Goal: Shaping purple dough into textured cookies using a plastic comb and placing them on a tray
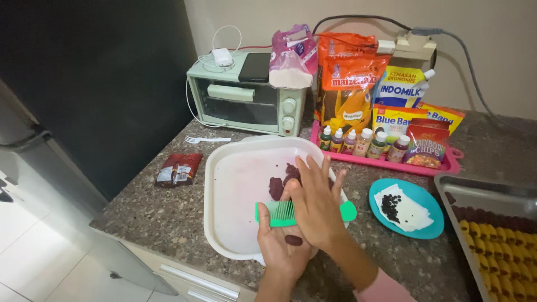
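Over the white basin (224,184) on the speckled counter (140,218), your left hand (279,246) lies palm up w/ a green comb (282,213) resting across its fingers and a small dark-red dough piece (293,240) on the palm. Your right hand (316,210) lies flat on top, fingers spread, pressing down on the comb; it grips nothing. Can't tell if more dough sits under the right palm. A dark-red dough lump (282,180) lies in the basin just beyond your fingertips. To your right: a teal plate (432,226) w/ paper and dark choc chips (390,207), and a metal tray (475,196) w/ rows of shaped yellow and dark pieces. Looks like you're mid-press, ribbing dough against the comb teeth. Next move prob. calls for light, even pressure and a gentle roll off the teeth so the pattern holds.
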